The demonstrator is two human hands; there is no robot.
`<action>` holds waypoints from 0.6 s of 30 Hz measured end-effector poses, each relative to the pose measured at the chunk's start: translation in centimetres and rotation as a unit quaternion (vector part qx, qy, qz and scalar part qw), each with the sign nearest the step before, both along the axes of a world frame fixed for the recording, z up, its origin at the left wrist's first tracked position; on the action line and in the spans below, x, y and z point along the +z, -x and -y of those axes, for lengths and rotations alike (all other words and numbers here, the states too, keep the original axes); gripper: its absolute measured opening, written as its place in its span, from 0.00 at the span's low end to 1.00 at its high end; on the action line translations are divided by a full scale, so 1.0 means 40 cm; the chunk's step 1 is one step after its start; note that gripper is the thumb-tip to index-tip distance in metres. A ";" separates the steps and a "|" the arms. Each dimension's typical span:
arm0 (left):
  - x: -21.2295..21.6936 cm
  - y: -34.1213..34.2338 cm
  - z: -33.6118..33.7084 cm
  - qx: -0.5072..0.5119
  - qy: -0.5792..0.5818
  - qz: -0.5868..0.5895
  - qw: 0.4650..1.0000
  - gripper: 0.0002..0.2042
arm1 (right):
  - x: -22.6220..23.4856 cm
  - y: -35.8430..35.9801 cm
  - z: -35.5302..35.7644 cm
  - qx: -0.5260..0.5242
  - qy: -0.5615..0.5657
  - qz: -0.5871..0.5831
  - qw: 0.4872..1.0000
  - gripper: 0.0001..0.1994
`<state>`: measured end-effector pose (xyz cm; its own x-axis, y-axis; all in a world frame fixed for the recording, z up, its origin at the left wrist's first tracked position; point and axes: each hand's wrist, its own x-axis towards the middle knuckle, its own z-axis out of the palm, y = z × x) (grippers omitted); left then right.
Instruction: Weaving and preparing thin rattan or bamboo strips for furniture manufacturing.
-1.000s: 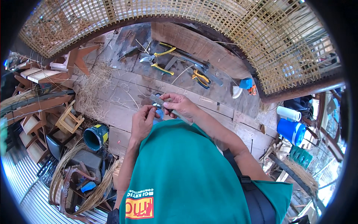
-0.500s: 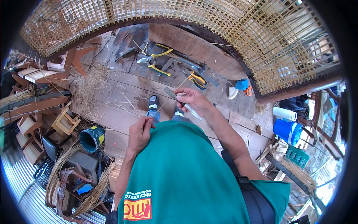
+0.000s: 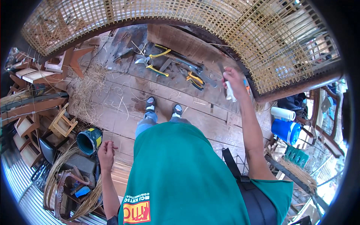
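My right hand is raised at the right, near the woven cane panel. It is closed around a knife; the blade points up and away, and a white handle end shows below my fist. At the lower left, my left hand is closed in a pinch beside the dark green bucket. A thin cane strip, faint and hard to follow, seems to run from its fingertips. The panel has a dark curved wooden frame and an open grid of strands.
Pruning shears, yellow-handled pliers and other tools lie on the plank floor. Cane shavings are heaped at the left beside wooden furniture parts. A blue jug stands at the right.
My hands have moved far apart: the right one forward and right with the knife, the left one left and down toward the bucket.
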<state>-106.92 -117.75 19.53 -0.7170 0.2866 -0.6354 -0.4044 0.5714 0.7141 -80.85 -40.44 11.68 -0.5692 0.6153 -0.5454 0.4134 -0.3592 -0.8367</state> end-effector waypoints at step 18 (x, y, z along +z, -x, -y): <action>0.073 0.036 -0.626 0.017 -0.254 0.049 0.966 0.12 | 0.189 0.443 0.744 0.156 0.203 -0.172 0.951 0.13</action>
<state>-108.36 -92.71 22.45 -0.6751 0.5561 -0.4848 -0.4967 0.1433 0.8560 -98.56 -70.20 19.23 -0.8770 0.1658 -0.4509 0.2797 -0.5868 -0.7599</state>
